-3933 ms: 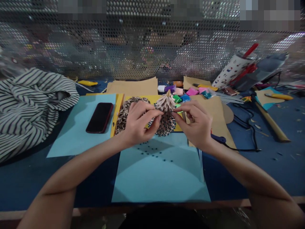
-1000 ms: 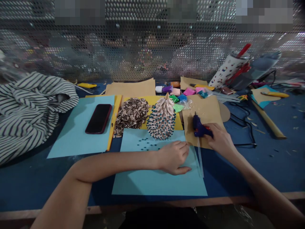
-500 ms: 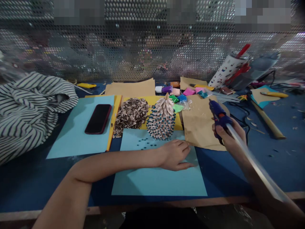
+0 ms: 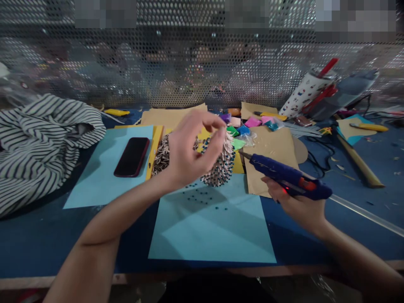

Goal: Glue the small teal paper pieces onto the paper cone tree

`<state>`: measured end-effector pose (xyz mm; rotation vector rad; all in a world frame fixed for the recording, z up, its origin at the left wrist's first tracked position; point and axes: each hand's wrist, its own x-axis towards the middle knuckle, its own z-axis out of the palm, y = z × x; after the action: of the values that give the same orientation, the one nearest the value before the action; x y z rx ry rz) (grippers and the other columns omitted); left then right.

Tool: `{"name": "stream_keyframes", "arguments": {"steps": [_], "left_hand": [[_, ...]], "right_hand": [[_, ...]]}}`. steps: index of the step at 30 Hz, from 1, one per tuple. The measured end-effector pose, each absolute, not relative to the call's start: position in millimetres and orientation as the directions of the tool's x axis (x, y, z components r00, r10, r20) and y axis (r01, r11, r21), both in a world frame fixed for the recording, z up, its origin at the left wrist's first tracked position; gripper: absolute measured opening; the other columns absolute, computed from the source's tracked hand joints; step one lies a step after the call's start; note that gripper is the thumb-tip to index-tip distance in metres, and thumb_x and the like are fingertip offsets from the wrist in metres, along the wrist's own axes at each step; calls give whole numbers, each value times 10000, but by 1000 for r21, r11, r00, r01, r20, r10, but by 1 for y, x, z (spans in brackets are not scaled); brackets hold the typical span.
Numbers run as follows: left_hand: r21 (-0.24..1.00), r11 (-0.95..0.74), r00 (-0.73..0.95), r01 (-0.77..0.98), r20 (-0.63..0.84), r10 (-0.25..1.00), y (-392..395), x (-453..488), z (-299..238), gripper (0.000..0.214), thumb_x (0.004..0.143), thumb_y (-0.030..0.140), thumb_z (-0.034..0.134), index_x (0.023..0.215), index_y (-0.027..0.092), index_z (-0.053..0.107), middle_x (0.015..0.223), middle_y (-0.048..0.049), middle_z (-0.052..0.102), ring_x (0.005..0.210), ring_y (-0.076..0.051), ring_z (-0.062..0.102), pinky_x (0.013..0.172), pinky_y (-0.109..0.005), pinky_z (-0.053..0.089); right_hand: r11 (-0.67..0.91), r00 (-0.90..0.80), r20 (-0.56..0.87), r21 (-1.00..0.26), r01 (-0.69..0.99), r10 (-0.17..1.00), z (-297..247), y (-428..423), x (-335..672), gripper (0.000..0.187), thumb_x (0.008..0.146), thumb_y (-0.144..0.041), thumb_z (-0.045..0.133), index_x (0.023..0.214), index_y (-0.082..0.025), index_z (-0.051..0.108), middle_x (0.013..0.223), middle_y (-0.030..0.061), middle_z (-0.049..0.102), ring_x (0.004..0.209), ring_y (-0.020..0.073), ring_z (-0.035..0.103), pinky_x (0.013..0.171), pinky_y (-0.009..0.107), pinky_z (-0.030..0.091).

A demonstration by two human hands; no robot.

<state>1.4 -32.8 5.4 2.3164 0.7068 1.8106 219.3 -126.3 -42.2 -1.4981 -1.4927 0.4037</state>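
Note:
My right hand point(image 4: 298, 206) grips a blue hot glue gun point(image 4: 284, 174), its nozzle pointing left and a clear glue stick point(image 4: 369, 214) trailing out of its back. My left hand point(image 4: 192, 149) is raised, thumb and fingertips curled together in front of the upper part of a cone point(image 4: 222, 168) covered in sunflower seed shells with blue-green tips. The hand hides the cone's top; whether it touches the cone or pinches something small cannot be made out. Small dark teal beads point(image 4: 202, 197) lie on a light blue sheet point(image 4: 211, 240). A pile of striped seed shells point(image 4: 160, 158) is partly behind my left hand.
A phone point(image 4: 131, 156) rests on another blue sheet at left, beside a striped cloth point(image 4: 47, 147). Coloured clay packets point(image 4: 252, 122) lie behind the cone. A tilted tumbler point(image 4: 304, 94), a black cord point(image 4: 318, 162) and a wooden stick point(image 4: 361, 162) are at right.
My left hand has risen from the blue sheet to the cone's upper part, uncovering more beads. My right hand has swung the glue gun so its nozzle points left, closer to the cone.

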Motion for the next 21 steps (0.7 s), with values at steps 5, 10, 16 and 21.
{"name": "stream_keyframes", "arguments": {"steps": [5, 10, 16, 21], "left_hand": [[521, -781, 339, 344, 707, 621, -10, -4, 4, 109, 892, 240, 563, 956, 192, 637, 983, -32, 707, 932, -152, 630, 848, -313, 496], [562, -750, 370, 349, 654, 661, -8, -3, 0, 107, 887, 247, 575, 872, 191, 665, 919, -17, 725, 890, -145, 646, 837, -295, 494], [531, -784, 356, 320, 700, 619, -4, -4, -2, 90, 872, 231, 604, 828, 200, 676, 869, 3, 726, 838, -134, 648, 800, -284, 499], [537, -787, 359, 304, 700, 617, -3, -4, -3, 87, 871, 224, 608, 820, 200, 674, 864, 2, 724, 832, -132, 647, 793, -286, 500]], "right_hand": [[369, -6, 531, -580, 726, 847, -39, -120, 212, 272, 766, -359, 687, 609, -214, 518, 518, -42, 512, 443, 101, 482, 424, 233, 381], [406, -61, 528, -568, 716, 847, -41, -121, 209, 207, 811, -351, 648, 696, -220, 536, 582, -36, 533, 489, 96, 493, 461, 228, 396], [465, -109, 579, -514, 721, 808, -39, -120, 206, 197, 824, -313, 646, 703, -215, 524, 591, -36, 522, 486, 87, 475, 461, 221, 390], [485, -121, 601, -493, 722, 790, -37, -118, 205, 194, 822, -299, 644, 708, -217, 510, 590, -40, 511, 479, 88, 472, 452, 225, 381]]}}
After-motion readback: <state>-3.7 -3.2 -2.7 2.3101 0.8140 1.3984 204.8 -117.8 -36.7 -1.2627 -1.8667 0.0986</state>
